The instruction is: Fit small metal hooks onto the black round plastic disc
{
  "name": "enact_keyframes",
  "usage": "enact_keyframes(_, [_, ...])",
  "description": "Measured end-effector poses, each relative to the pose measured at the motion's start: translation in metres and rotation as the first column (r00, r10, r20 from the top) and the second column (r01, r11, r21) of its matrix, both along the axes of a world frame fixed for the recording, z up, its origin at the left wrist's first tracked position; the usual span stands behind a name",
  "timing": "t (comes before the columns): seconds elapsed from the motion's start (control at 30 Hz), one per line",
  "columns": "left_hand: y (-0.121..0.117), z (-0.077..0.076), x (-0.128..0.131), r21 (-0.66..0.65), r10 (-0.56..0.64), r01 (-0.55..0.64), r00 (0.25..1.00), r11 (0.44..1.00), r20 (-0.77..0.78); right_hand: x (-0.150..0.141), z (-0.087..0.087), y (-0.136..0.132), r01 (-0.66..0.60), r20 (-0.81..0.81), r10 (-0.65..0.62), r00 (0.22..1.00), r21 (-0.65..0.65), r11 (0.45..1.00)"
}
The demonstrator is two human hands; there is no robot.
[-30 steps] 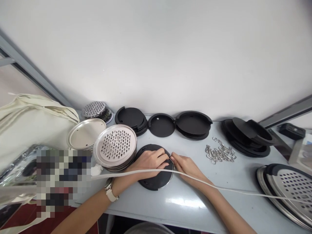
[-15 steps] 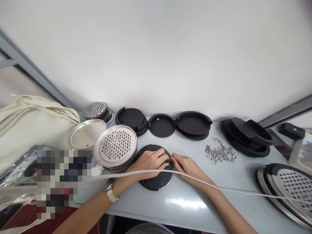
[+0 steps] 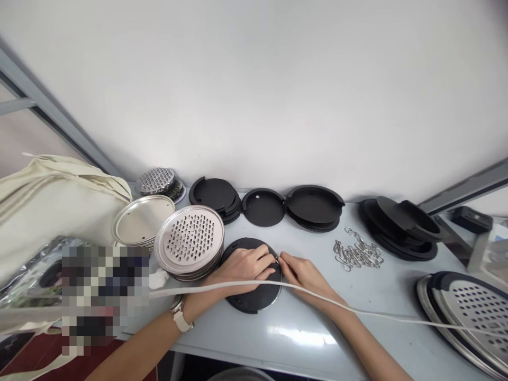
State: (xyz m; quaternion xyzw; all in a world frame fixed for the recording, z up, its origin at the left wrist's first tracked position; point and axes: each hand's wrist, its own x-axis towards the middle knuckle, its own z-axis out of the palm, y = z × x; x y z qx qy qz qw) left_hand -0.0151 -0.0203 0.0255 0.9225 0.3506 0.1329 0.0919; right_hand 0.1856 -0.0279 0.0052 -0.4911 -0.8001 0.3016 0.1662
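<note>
A round black disc (image 3: 254,301) with a thin metal rim showing along its lower right lies on the table. My left hand (image 3: 248,269) rests across it, fingers curled over its right side and closed at the edge. From the right, my right hand (image 3: 300,272) pinches a small metal wire loop (image 3: 277,260) at that same edge, thumb and index finger together. The fingertips hide most of the loop. Beyond my right hand lies a loose pile of similar wire loops (image 3: 357,253).
Left of the disc stands a stack of round metal graters (image 3: 194,238), beside plain metal discs (image 3: 143,219). Black round covers (image 3: 264,206) line the wall. More black covers (image 3: 400,227) and perforated metal discs (image 3: 480,307) sit at right. A white cord (image 3: 381,313) crosses before my arms.
The view has shifted slightly. Both hands stay at the disc's right edge, with only a small movement of the fingers around the wire loop.
</note>
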Motion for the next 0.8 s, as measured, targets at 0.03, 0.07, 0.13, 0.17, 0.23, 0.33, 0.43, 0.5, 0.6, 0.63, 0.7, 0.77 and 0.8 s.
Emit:
enact_keyframes(0.03, [0.0000,0.0000,0.0000,-0.001,0.000,0.000,1.000,1.000,-0.001,-0.0002,0.0000,0.0001,-0.003,0.005,0.003,1.000,0.001,1.000])
enact_keyframes(0.07, [0.0000,-0.0001,0.0000,-0.004,0.000,0.000,1.000,1.000,-0.004,-0.0001,0.0001,0.0001,-0.006,0.007,0.006,1.000,0.000,1.000])
enact_keyframes(0.13, [0.0000,-0.0005,-0.0001,-0.013,0.003,-0.003,1.000,1.000,-0.011,0.0002,0.0001,0.0000,-0.012,0.008,0.012,1.000,-0.007,1.000])
enact_keyframes(0.17, [0.0000,-0.0007,-0.0002,-0.017,0.005,-0.005,1.000,1.000,-0.012,0.0004,0.0000,0.0000,-0.011,0.008,0.011,1.000,-0.010,1.000])
enact_keyframes(0.23, [0.0000,-0.0011,-0.0002,-0.024,0.007,-0.007,1.000,1.000,-0.013,0.0006,-0.0007,0.0000,-0.006,0.009,0.006,1.000,-0.016,1.000])
enact_keyframes(0.33, [0.0000,-0.0006,-0.0002,-0.026,0.009,-0.010,1.000,1.000,-0.016,0.0004,-0.0018,0.0000,0.000,0.013,0.000,1.000,-0.025,1.000])
enact_keyframes(0.43, [-0.0002,0.0010,-0.0005,-0.017,0.007,-0.007,1.000,1.000,-0.026,0.0003,-0.0025,-0.0001,0.005,0.018,-0.005,1.000,-0.029,1.000])
enact_keyframes(0.5, [-0.0003,0.0017,-0.0010,-0.009,0.001,-0.001,0.999,1.000,-0.035,0.0005,-0.0028,-0.0003,0.007,0.024,-0.006,1.000,-0.033,0.999])
enact_keyframes(0.6, [-0.0001,0.0012,-0.0021,-0.004,-0.014,0.014,0.999,1.000,-0.030,0.0011,-0.0032,-0.0006,-0.001,0.027,0.002,1.000,-0.042,0.999])
enact_keyframes(0.63, [0.0000,0.0007,-0.0024,-0.004,-0.016,0.016,0.999,1.000,-0.028,0.0013,-0.0033,-0.0006,-0.003,0.026,0.004,1.000,-0.044,0.999])
enact_keyframes(0.7, [0.0001,-0.0002,-0.0027,-0.006,-0.016,0.016,0.999,1.000,-0.033,0.0014,-0.0033,-0.0006,-0.010,0.022,0.011,1.000,-0.049,0.999])
enact_keyframes(0.77, [0.0001,-0.0009,-0.0025,-0.008,-0.010,0.010,0.999,1.000,-0.048,0.0012,-0.0033,-0.0003,-0.016,0.017,0.017,1.000,-0.049,0.999])
enact_keyframes(0.8, [0.0001,-0.0010,-0.0023,-0.010,-0.008,0.007,0.998,1.000,-0.055,0.0011,-0.0033,-0.0002,-0.018,0.015,0.019,1.000,-0.046,0.999])
